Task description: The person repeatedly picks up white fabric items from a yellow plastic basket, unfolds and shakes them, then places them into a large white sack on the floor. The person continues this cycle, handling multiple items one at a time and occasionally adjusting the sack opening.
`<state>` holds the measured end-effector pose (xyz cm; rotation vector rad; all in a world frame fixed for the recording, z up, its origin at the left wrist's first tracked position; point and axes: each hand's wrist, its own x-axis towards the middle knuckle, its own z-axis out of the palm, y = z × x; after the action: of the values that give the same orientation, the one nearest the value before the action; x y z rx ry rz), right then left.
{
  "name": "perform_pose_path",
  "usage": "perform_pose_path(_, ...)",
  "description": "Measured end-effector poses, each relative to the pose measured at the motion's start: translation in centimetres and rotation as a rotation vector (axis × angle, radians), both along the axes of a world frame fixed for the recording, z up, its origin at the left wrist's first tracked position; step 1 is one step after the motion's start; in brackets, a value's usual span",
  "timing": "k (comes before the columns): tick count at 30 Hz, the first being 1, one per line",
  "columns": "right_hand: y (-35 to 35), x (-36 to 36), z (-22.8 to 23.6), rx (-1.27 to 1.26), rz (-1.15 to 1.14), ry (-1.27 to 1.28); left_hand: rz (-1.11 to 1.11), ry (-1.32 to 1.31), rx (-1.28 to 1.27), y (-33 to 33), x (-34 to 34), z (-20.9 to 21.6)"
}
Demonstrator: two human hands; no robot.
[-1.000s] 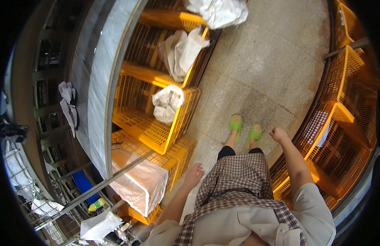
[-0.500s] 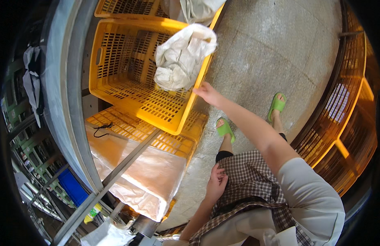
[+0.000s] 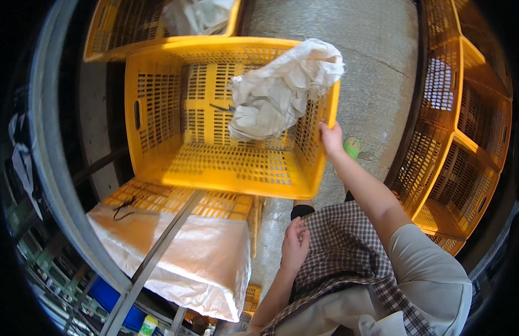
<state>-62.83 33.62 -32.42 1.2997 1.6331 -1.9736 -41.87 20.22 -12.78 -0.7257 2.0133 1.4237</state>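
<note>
A yellow slotted plastic crate [image 3: 242,189] takes up the middle of the view, tilted with its open side facing me. My right hand [image 3: 331,140] grips its right rim, fingers hooked over the edge. Inside, a crumpled white woven sack [image 3: 265,106] lies against the right wall and hangs partly over that rim. My left hand [image 3: 295,243] rests in front of my checked apron [image 3: 343,241], fingers loosely bent, nothing visible in it. Below the crate is another yellow crate [image 3: 223,204], partly covered by a pale plastic sheet [image 3: 209,241].
A metal frame bar [image 3: 164,246] runs diagonally at the lower left. Another yellow crate [image 3: 130,28] holding white sacking stands behind. Stacked yellow crates [image 3: 455,134] line the right side, beyond the grey floor [image 3: 371,73]. A blue bin [image 3: 116,302] sits low left.
The gripped crate has come away from the crate behind it, toward me and to the right, with the sack inside. My right hand keeps its hold; my left hand stays by the apron.
</note>
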Motion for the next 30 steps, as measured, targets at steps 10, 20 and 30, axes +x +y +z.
perform_pose_path(10,25.0,3.1,-11.3,0.376,0.163,-0.140,-0.311,0.312,-0.198,9.6,-20.3,-17.7)
perform_pose_path(20,25.5,2.4,-8.0,0.725,0.262,0.006,-0.957,0.121,-0.432,16.0,-31.2,-23.7)
perform_pose_path(30,22.3,0.5,-2.5,0.714,0.192,0.214,-1.313,0.169,0.355,14.4,-13.5,3.1)
